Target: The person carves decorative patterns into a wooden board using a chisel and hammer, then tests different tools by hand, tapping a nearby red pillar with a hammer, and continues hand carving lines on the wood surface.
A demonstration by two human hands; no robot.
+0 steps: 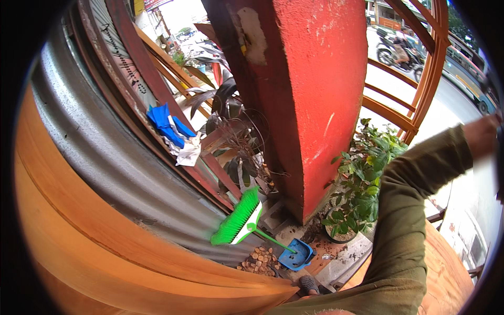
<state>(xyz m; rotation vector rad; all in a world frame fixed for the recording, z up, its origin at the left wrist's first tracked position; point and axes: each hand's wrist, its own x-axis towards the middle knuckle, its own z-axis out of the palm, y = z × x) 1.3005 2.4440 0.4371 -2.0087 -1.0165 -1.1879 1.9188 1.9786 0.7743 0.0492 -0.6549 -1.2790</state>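
Right hand (483,137) raised at far right rim, well above blue dustpan (296,256); grip blurred, cannot tell. Left hand out of view. Green broom (239,219) leaned just left of dustpan, leaf pile (260,261) touching dustpan. Sweeping apparently paused; next move likely needs reaching down for broom.

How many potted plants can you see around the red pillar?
2. One leafy green potted plant stands right of the red pillar; a dark-leaved plant stands left of it. Its pot is hidden, and more may sit behind.
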